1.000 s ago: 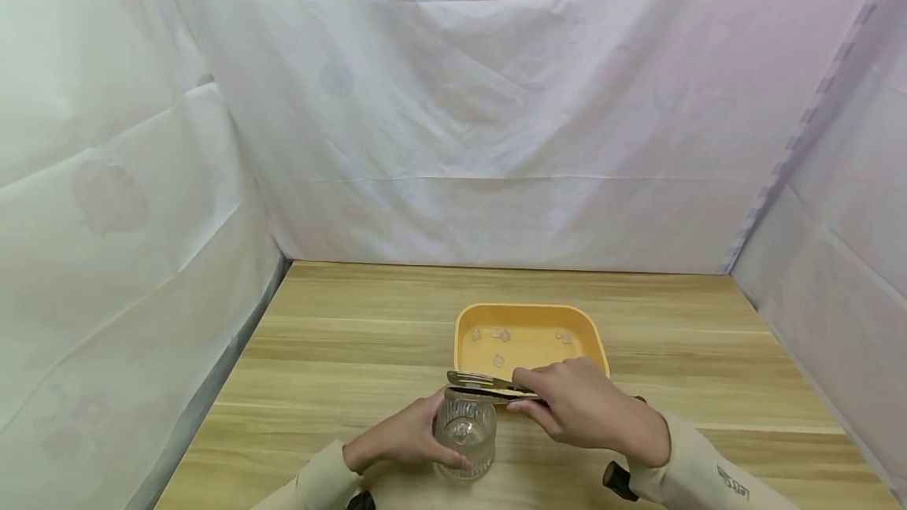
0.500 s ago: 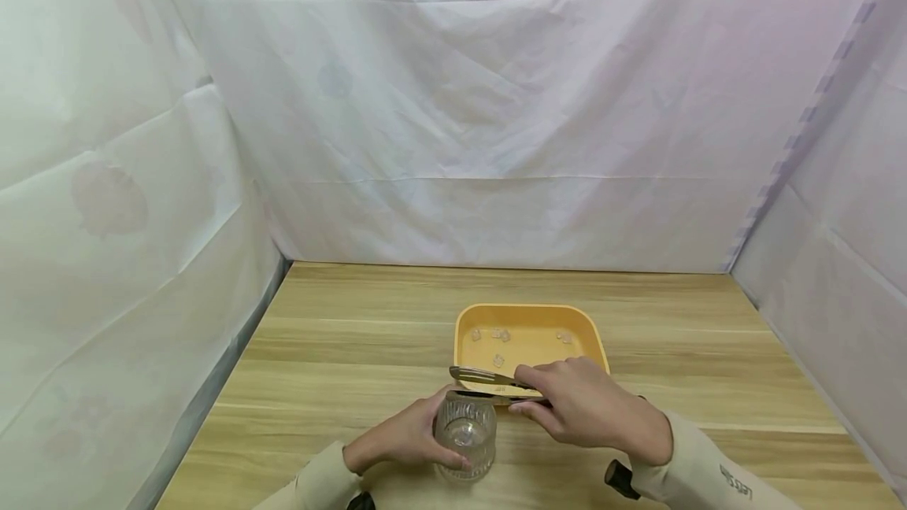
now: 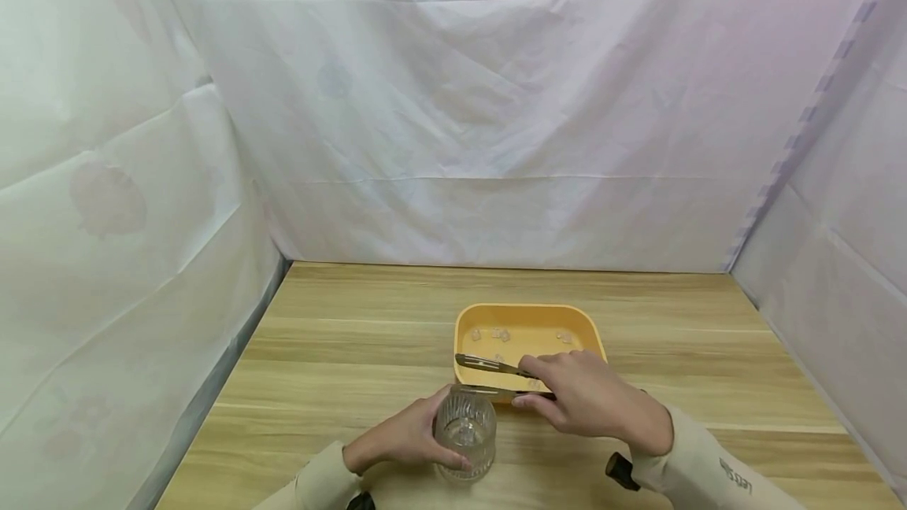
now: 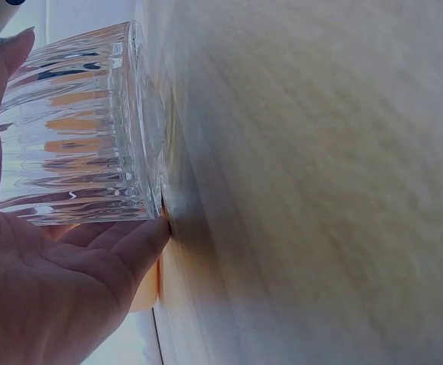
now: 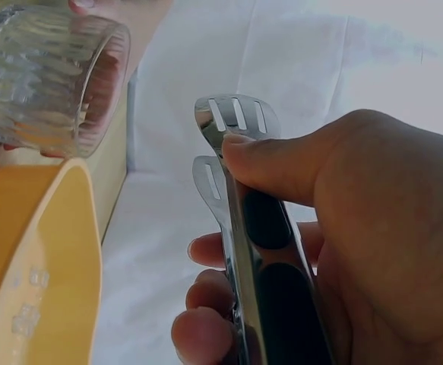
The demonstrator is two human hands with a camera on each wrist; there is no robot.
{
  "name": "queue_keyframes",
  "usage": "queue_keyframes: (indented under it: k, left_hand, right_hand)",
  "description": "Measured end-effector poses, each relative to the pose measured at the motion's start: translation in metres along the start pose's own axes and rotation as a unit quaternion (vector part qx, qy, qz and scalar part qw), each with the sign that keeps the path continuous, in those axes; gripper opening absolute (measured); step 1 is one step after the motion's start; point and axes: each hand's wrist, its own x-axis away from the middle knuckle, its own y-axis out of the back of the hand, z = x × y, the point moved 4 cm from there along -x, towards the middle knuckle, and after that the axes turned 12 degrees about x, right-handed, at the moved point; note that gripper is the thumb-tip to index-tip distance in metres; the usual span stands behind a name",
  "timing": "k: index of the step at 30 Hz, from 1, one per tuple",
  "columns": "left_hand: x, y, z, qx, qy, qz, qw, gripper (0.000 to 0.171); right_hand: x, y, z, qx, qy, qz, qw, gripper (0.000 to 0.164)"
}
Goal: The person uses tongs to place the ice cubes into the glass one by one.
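My left hand [image 3: 411, 435] grips a clear ribbed glass [image 3: 468, 447] that stands upright on the wooden table. In the left wrist view, the thumb and fingers lie around the glass's wall [image 4: 77, 137]. A small clear piece shows inside it from above. My right hand [image 3: 577, 396] holds metal serving tongs [image 3: 489, 364] with slotted ends and dark grips. The tongs' ends are spread apart above the glass and the near edge of the tray, with nothing seen between them. In the right wrist view, thumb and fingers pinch the tongs [image 5: 259, 228] from both sides.
Just beyond the glass is a yellow tray [image 3: 524, 312] with several small clear cubes [image 3: 501, 334] in it. The wooden table [image 3: 340, 337] reaches back to white cloth walls [image 3: 482, 101] at the rear and sides.
My right hand has let the tongs spread wider and shifted them slightly away from me, toward the tray. The left hand and the glass have kept their place.
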Motion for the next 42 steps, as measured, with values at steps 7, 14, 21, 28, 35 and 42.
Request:
queue_keyframes:
  k: [7,14,21,28,35,42]
  left_hand:
    - [0.0,-0.002,0.002,0.008,0.005,0.0,1.0,0.083]
    - [0.001,-0.002,0.001,0.001,0.008,-0.002,1.0,0.083]
    - [-0.001,0.0,-0.001,-0.011,0.0,-0.012,0.9999,0.084]
    - [-0.002,0.001,-0.003,-0.015,-0.007,-0.021,0.9996,0.085]
    - [-0.001,0.002,-0.005,-0.019,0.003,-0.032,0.9993,0.087]
    - [-0.002,0.002,-0.005,-0.017,0.017,-0.035,0.9991,0.09]
  right_hand:
    - [-0.002,-0.006,-0.011,0.006,-0.021,0.005,1.0,0.025]
    - [-0.003,-0.013,-0.028,0.019,-0.05,0.011,0.998,0.03]
    - [-0.006,-0.028,-0.057,0.015,-0.089,0.04,0.995,0.033]
    - [-0.01,-0.043,-0.081,0.01,-0.137,0.098,0.986,0.042]
    - [-0.012,-0.056,-0.085,0.014,-0.132,0.147,0.98,0.041]
    - [-0.016,-0.063,-0.083,0.023,-0.129,0.163,0.978,0.029]
